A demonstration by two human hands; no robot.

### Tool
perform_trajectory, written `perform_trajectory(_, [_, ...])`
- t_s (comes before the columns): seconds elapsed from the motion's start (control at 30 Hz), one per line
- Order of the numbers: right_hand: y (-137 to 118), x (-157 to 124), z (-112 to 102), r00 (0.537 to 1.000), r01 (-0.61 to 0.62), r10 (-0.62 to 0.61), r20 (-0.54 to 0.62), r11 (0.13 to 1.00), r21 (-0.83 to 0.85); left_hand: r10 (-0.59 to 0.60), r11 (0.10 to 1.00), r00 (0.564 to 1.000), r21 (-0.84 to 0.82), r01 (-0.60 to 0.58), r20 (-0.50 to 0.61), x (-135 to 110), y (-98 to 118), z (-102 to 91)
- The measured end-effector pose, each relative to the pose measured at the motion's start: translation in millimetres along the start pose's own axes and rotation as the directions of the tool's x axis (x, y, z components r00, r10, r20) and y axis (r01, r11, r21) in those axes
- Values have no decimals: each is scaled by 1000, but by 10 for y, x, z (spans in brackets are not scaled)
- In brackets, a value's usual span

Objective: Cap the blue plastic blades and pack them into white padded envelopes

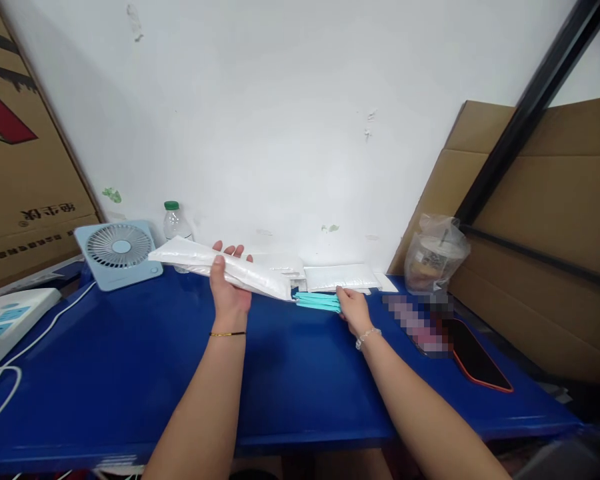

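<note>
My left hand (229, 280) is closed around a long white padded envelope (260, 275), thumb on top, and holds it tilted above the table. The envelope looks doubled, with a second white layer along its lower edge. My right hand (354, 309) pinches a small bundle of turquoise strips (318, 301). The far ends of the strips meet the right end of the envelope; whether they go inside it I cannot tell. Behind my hands, more white envelopes (341, 276) lie against the wall.
On the blue table (300, 380) stand a light blue fan (121, 248) and a clear bottle (173, 220) at the left. A white power strip (15, 317) with cables lies farther left. At the right are a bagged drink cup (433, 257), a phone (480, 357) and cardboard (545, 267).
</note>
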State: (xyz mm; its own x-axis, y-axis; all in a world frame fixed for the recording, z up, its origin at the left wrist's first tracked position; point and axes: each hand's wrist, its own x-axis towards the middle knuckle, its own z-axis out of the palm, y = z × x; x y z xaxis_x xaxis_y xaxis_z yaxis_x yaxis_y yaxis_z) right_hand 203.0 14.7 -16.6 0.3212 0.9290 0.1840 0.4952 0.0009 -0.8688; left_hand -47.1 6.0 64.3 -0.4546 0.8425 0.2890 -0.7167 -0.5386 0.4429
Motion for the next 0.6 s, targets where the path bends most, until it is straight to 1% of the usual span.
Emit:
perform_trajectory(0.07, [45,33,-57,998,47,-49,-26,997,-68,-84,991,995,-109,78,-53,69,64,-76])
perform_trajectory(0.1, [55,31,-62,997,70,-73,-29,993,-92,-140,976,989,-173,129,-48,86,81,-106])
perform_trajectory(0.17, [58,-1,-29,990,133,-137,-11,974,-184,-241,931,970,-279,234,11,97,84,-150])
perform_trajectory(0.23, [48,-49,38,972,232,-229,48,915,-330,-306,896,950,-320,307,55,100,68,-183])
perform_trajectory(0.3, [39,-87,101,943,331,-312,117,833,-443,-336,895,941,-301,329,28,118,62,-223])
perform_trajectory(0.33, [38,-98,123,929,368,-341,145,805,-466,-342,905,940,-270,328,-7,134,67,-250])
perform_trajectory(0.37, [39,-102,136,918,395,-361,163,796,-459,-340,920,939,-225,321,-50,155,78,-285])
perform_trajectory(0.43, [51,-94,142,899,439,-393,195,796,-417,-317,947,936,-102,304,-153,202,103,-379])
perform_trajectory(0.5, [72,-72,133,880,475,-421,221,808,-350,-271,953,919,51,298,-287,240,121,-501])
perform_trajectory(0.57, [96,-48,126,870,488,-434,234,825,-284,-187,920,877,234,314,-443,257,127,-636])
perform_trajectory(0.6, [107,-39,125,868,490,-436,238,831,-264,-145,877,861,339,340,-488,255,132,-703])
